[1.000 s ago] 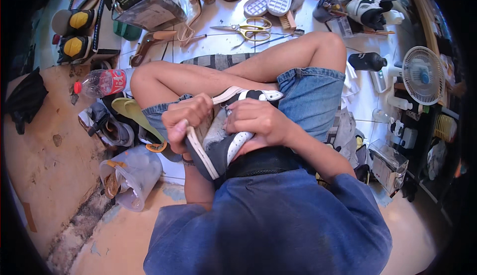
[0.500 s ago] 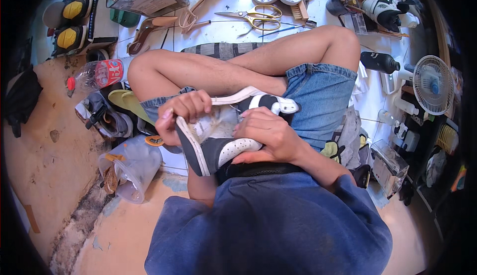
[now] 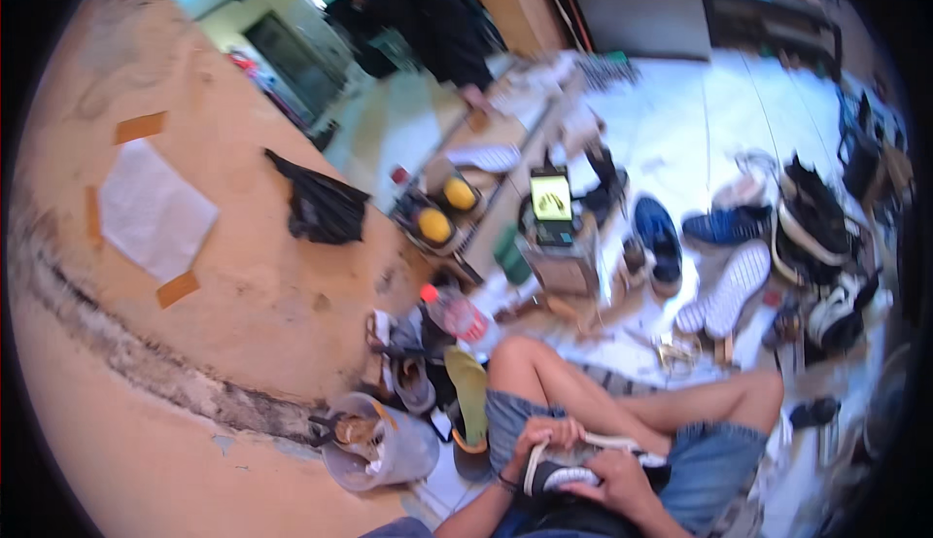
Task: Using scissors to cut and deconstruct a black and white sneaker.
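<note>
Head view, now swung toward the stained orange wall (image 3: pixel 258 319): left hand (image 3: pixel 544 433) and right hand (image 3: pixel 619 483) keep fingers curled tightly onto the dark grey-and-white shoe (image 3: pixel 571 477) at the denim-clad lap (image 3: pixel 714 470), handling apparently uninterrupted.

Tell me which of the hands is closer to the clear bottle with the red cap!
Left. The left hand, on the shoe, is below and right of the clear bottle in the picture; the right hand, also on the shoe, is lower and farther right.

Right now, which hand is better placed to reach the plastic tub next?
Probably the left hand: it's nearer the tub, though holding the shoe; the right hand sits farther across.
</note>
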Demonstrator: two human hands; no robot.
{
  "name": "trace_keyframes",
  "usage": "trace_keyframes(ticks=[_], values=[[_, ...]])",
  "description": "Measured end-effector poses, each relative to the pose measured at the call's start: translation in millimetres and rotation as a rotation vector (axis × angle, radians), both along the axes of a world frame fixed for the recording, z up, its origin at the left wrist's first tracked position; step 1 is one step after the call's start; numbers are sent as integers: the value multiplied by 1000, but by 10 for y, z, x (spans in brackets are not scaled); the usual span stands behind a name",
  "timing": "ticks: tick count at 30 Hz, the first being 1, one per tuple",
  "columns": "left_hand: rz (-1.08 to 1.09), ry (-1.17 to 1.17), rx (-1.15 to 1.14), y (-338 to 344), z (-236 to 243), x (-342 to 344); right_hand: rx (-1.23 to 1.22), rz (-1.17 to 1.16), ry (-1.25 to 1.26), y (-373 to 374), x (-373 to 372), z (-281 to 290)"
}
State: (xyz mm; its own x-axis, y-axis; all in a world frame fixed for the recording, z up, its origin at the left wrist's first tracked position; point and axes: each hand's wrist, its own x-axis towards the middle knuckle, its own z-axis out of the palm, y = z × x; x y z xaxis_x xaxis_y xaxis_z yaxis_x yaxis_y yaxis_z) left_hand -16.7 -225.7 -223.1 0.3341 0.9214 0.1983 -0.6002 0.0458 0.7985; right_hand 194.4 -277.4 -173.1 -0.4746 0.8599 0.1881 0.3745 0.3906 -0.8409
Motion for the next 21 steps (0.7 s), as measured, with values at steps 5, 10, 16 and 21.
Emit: trace_keyframes(ticks=[5, 10, 16, 21], values=[[-69, 113, 34, 163, 130, -68, -64, 128, 80, 203, 107, 230], [-163, 87, 65, 252, 194, 24, 4, 195, 71, 304, 174, 212], [-55, -30, -224, -6, 667, 364, -148, 195, 82, 213, 344, 352], [-93, -3, -326, -4, 245, 246, -205, 89, 62, 85, 257, 135]])
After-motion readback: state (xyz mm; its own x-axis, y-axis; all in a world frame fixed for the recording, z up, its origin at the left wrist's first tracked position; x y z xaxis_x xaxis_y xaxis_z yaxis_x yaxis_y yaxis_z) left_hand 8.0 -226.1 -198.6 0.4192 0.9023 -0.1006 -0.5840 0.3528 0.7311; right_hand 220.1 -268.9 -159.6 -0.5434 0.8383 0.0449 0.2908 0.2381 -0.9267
